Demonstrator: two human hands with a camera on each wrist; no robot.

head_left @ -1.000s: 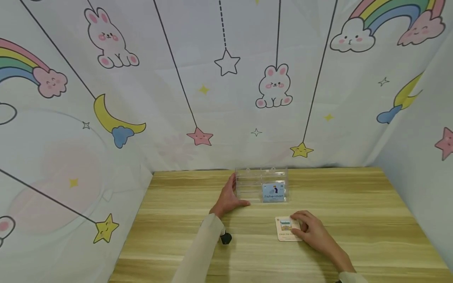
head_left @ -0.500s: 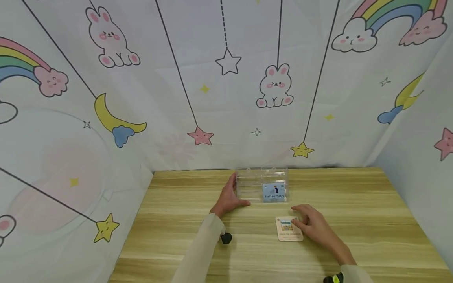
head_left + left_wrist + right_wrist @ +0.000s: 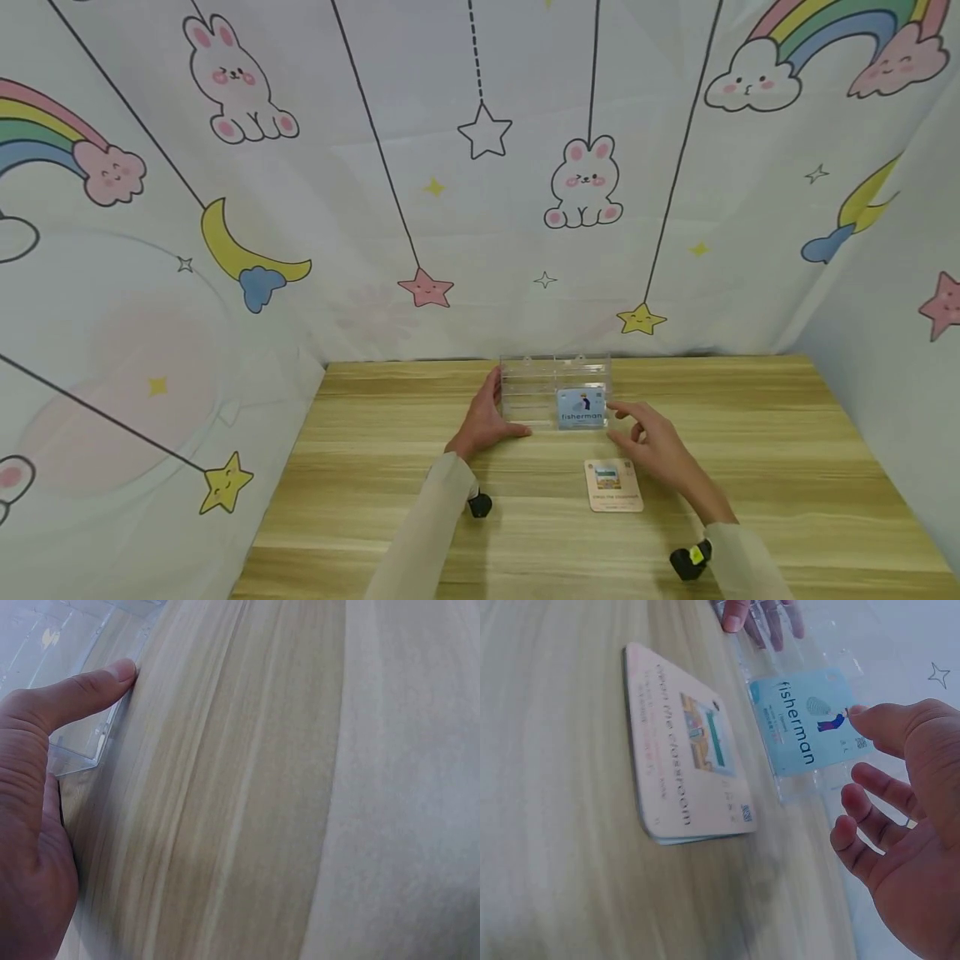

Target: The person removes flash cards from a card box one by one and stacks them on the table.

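Observation:
A clear plastic card rack (image 3: 527,400) stands on the table's far side. My left hand (image 3: 480,425) grips its left end, thumb along the front; the other fingers are partly hidden behind it. One blue card (image 3: 581,407) reading "fisherman" sits in the lower right compartment. Beside that card, at the rack's right end, is my right hand (image 3: 656,446), fingers loosely bent and apart, holding nothing. Its thumb (image 3: 889,727) overlaps the blue card's edge in the right wrist view; contact is unclear. Nearer me lies a small stack of cards (image 3: 613,485), a pale classroom card on top.
The wood-grain table (image 3: 405,400) meets a white cloth backdrop (image 3: 480,225) printed with rabbits and stars right behind the rack. Cloth also walls the left and right sides. Dark wrist devices (image 3: 690,560) sit at both cuffs.
My right hand has let go of the card stack and moved up and away to the rack's right end. The stack stays in place. My left hand keeps its grip on the rack.

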